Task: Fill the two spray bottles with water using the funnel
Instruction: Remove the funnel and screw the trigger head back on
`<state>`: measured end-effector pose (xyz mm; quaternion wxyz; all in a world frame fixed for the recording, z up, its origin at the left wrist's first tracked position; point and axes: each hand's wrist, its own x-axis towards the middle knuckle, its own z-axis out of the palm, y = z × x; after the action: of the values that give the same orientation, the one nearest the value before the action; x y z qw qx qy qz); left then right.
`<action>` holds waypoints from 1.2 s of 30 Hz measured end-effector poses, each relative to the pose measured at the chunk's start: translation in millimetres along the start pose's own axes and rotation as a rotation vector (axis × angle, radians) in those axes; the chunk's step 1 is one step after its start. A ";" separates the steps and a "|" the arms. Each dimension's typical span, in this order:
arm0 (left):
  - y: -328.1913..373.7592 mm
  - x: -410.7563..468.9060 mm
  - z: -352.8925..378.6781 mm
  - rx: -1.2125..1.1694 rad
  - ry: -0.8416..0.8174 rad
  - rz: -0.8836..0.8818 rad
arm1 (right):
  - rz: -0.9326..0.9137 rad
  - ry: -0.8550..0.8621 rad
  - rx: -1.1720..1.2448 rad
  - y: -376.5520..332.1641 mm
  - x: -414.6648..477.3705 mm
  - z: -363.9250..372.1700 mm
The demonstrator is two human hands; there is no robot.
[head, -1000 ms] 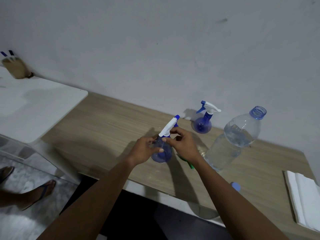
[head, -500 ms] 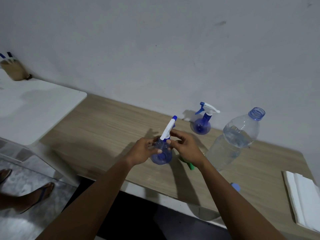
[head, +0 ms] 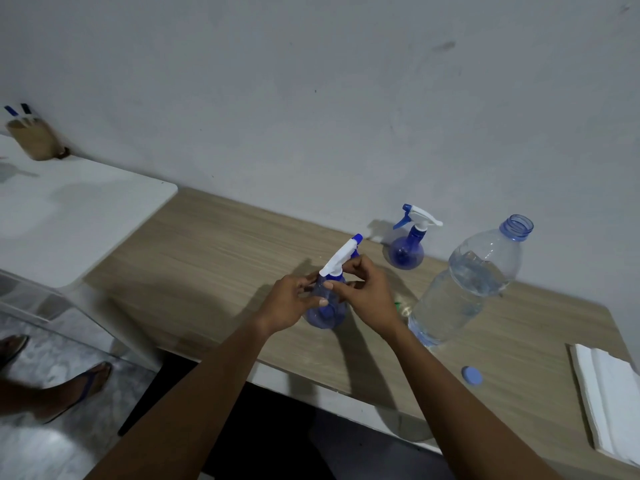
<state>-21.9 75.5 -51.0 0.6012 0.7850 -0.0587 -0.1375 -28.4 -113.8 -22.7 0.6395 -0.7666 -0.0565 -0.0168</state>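
Note:
A small blue spray bottle (head: 327,315) stands on the wooden table (head: 214,258) in the middle. My left hand (head: 291,301) grips its round body. My right hand (head: 363,289) pinches the collar under its white trigger head (head: 341,254), which tilts up to the right. A second blue spray bottle (head: 406,251) with its head on stands by the wall. A large clear water bottle (head: 464,285), uncapped and partly full, stands to the right. A sliver of the green funnel (head: 398,304) shows behind my right wrist.
The bottle's blue cap (head: 472,375) lies near the table's front edge. A folded white cloth (head: 609,396) lies at the far right. A white table (head: 69,209) with a pen holder (head: 34,138) adjoins on the left. A person's sandalled foot (head: 79,386) is on the floor.
The white trigger head has turned on the bottle's neck under my right fingers. Both hands and the bottle stay in the same place on the table.

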 end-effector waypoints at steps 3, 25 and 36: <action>-1.3 -0.4 1.1 -0.005 0.029 -0.022 | 0.010 -0.067 0.102 -0.3 -0.8 -7.3; 2.6 -7.6 5.0 0.009 0.043 -0.038 | -0.031 -0.214 -0.074 -11.7 0.0 -12.0; 12.8 -24.6 20.9 0.030 0.221 0.006 | 0.008 -0.032 -0.018 -10.1 -9.0 9.9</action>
<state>-50.5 58.9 -40.1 0.5926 0.8041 0.0034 -0.0471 -38.9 -102.8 -15.5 0.6315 -0.7728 -0.0638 -0.0026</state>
